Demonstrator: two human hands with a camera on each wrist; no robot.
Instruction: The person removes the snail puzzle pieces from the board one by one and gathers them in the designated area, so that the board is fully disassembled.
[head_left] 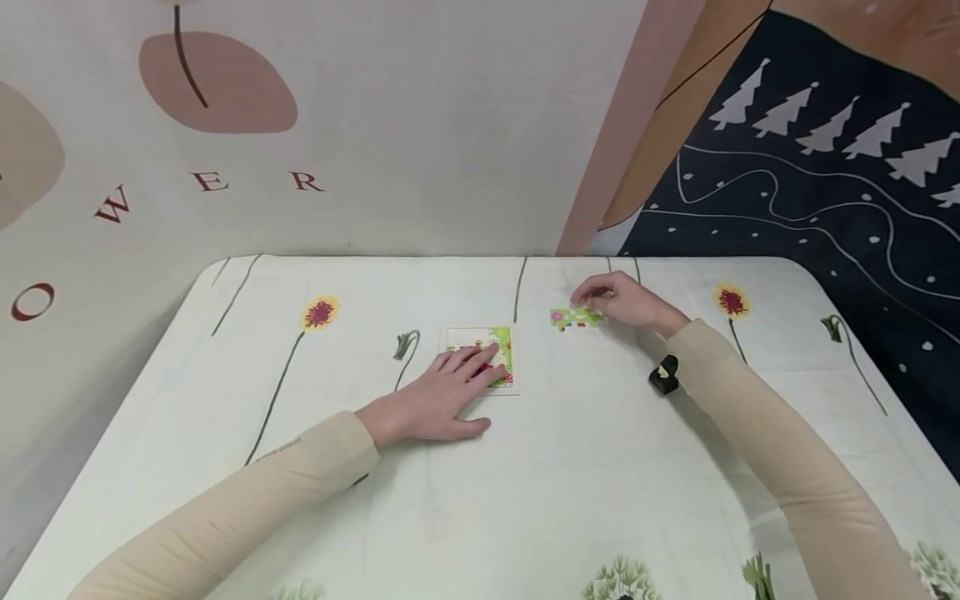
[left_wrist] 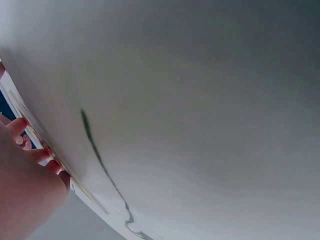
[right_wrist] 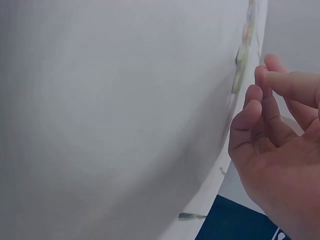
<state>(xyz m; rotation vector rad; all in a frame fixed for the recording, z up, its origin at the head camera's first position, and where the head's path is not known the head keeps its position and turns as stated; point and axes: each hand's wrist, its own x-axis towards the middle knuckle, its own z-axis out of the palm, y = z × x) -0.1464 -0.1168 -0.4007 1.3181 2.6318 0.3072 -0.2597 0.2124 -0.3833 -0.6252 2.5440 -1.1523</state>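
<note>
Table (head_left: pixel 555 500): near its far edge, the left hand (head_left: pixel 446 404) spreads over a puzzle board (head_left: pixel 472 335) while the right hand (head_left: pixel 628 302), pinch unclear, seems to select pieces (head_left: pixel 558 317), calling for a precise lift.

Over at the left edge I can see the person's left hand (left_wrist: pixel 30 185), its fingers resting along a thin, flat board (left_wrist: pixel 86 192) seen nearly edge-on, with touches of red on it. A wide greyish-white surface (left_wrist: pixel 210 125) fills most of the view, crossed by a thin dark-green stem (left_wrist: pixel 104 167), near the board.
</note>
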